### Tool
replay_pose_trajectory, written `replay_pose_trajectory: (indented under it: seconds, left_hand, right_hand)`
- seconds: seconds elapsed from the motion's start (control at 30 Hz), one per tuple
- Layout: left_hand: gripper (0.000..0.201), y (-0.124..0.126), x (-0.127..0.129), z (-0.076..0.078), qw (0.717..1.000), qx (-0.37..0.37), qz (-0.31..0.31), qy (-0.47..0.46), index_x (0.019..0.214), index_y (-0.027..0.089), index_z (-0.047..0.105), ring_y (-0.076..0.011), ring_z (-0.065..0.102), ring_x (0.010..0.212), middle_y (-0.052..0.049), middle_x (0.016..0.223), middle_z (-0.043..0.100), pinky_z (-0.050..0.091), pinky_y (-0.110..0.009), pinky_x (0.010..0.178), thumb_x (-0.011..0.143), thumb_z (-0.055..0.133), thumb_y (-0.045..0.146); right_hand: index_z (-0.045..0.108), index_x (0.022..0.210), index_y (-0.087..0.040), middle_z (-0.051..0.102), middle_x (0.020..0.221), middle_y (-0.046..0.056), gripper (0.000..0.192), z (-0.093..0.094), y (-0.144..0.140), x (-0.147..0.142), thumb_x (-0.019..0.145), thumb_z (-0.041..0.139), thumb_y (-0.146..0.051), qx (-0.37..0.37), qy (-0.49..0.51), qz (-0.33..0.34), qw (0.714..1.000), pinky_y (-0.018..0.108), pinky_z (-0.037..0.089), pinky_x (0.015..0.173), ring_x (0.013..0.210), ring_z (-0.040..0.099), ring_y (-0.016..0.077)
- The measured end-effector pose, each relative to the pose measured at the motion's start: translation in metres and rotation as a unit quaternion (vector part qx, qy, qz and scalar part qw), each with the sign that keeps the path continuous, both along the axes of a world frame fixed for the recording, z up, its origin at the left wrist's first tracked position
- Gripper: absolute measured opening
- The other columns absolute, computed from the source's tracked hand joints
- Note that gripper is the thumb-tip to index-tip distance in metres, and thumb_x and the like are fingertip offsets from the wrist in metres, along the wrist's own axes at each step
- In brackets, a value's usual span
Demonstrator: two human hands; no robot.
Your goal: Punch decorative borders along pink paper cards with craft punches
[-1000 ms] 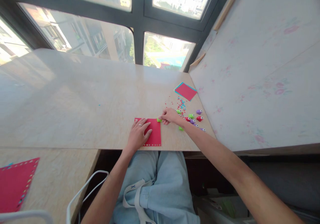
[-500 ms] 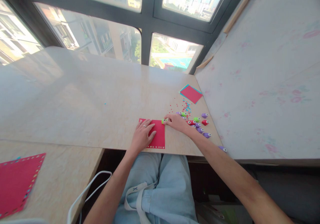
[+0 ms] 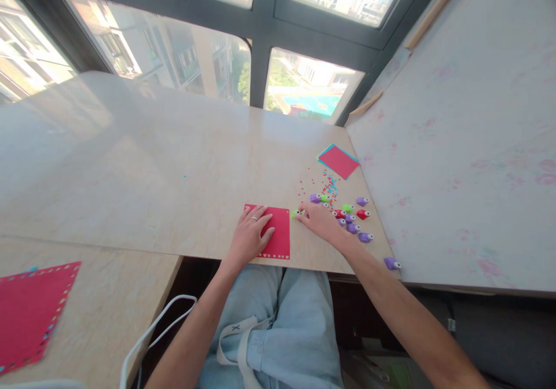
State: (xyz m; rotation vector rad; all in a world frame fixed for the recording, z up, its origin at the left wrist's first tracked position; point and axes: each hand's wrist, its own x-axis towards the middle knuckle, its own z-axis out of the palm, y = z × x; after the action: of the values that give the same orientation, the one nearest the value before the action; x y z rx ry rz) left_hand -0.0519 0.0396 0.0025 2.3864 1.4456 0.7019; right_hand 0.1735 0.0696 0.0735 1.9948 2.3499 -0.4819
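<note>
Red paper square [image 3: 278,231] flat on bench [image 3: 174,163], at near edge, row of punched holes along its bottom border. Pinned by left hand [image 3: 251,236], palm down, fingers spread, ring on one finger. Green punch [image 3: 296,213] just off paper's top-right corner, touching or nearly touching the edge; can't tell which. Right hand [image 3: 320,222] closed around that punch with fingertips, wrist resting on bench. Cluster of small punches [image 3: 353,218] right behind right hand: purple, red, green, scattered. One stray purple punch [image 3: 391,263] near bench's right corner. Confetti bits [image 3: 326,183] spread between cluster and a second red sheet on blue backing [image 3: 339,161] farther back. Another red sheet with punched border [image 3: 28,311] on lower surface at far left. Window beyond bench.
</note>
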Motion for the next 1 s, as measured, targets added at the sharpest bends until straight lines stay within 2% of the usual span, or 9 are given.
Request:
replay_pose_trajectory:
  seconds: [0.23,0.37,0.53,0.67,0.8,0.9,1.0]
  left_hand:
    - [0.036,0.000,0.000,0.000,1.000,-0.003,0.000,-0.001,0.124,0.018,0.065,-0.0259,0.048,0.136,-0.012,0.143,0.056,0.030,-0.049,0.120,0.096,0.052,0.035]
    - [0.035,-0.001,0.000,0.000,1.000,-0.005,0.003,-0.005,0.124,0.019,0.064,-0.0255,0.047,0.137,-0.012,0.142,0.056,0.030,-0.049,0.119,0.096,0.052,0.035]
    - [0.035,0.001,0.000,0.000,0.999,-0.020,0.006,-0.032,0.123,0.018,0.066,-0.0258,0.048,0.136,-0.012,0.142,0.057,0.030,-0.050,0.119,0.094,0.056,0.035]
    - [0.032,0.006,-0.002,0.000,0.992,-0.055,0.017,-0.110,0.117,0.020,0.069,-0.0262,0.053,0.131,-0.010,0.134,0.063,0.033,-0.051,0.117,0.091,0.060,0.035]
    - [0.029,0.008,-0.004,0.003,0.968,-0.077,0.027,-0.238,0.112,0.020,0.070,-0.0253,0.059,0.124,-0.010,0.120,0.071,0.043,-0.048,0.110,0.091,0.058,0.036]
    - [0.031,0.005,-0.001,0.010,0.951,-0.076,0.044,-0.298,0.113,0.019,0.068,-0.0245,0.061,0.121,-0.010,0.120,0.071,0.046,-0.045,0.106,0.090,0.059,0.037]
    - [0.041,0.003,0.008,0.019,0.944,-0.118,0.010,-0.309,0.122,0.019,0.063,-0.0221,0.068,0.104,-0.010,0.117,0.071,0.054,-0.040,0.095,0.086,0.066,0.038]
  right_hand:
    - [0.068,0.097,-0.017,0.074,0.089,0.010,0.017,-0.014,-0.014,0.000,0.089,0.064,-0.031,0.008,0.034,-0.015,0.999,0.027,0.042,0.068,0.082,0.068,0.0218]
    - [0.069,0.098,-0.018,0.072,0.079,0.004,0.021,-0.019,-0.021,0.003,0.086,0.066,-0.035,0.046,0.139,-0.070,0.987,0.026,0.043,0.066,0.073,0.065,0.0188]
    - [0.068,0.087,-0.017,0.068,0.074,0.002,0.023,-0.031,-0.031,-0.002,0.083,0.065,-0.040,0.071,0.294,-0.114,0.946,0.026,0.045,0.063,0.067,0.061,0.0169]
    - [0.066,0.084,-0.017,0.067,0.076,0.003,0.025,-0.046,-0.039,-0.019,0.082,0.065,-0.042,0.109,0.374,-0.136,0.911,0.027,0.048,0.062,0.063,0.060,0.0160]
    - [0.065,0.093,-0.018,0.066,0.083,0.004,0.024,-0.059,-0.045,-0.038,0.085,0.064,-0.040,0.185,0.432,-0.139,0.872,0.027,0.050,0.062,0.066,0.060,0.0156]
    - [0.065,0.097,-0.019,0.065,0.086,0.004,0.024,-0.067,-0.046,-0.047,0.087,0.065,-0.040,0.215,0.443,-0.119,0.862,0.027,0.051,0.064,0.067,0.059,0.0153]
    - [0.066,0.100,-0.020,0.066,0.088,0.005,0.024,-0.072,-0.045,-0.049,0.089,0.064,-0.040,0.222,0.440,-0.089,0.866,0.028,0.052,0.066,0.071,0.060,0.0165]
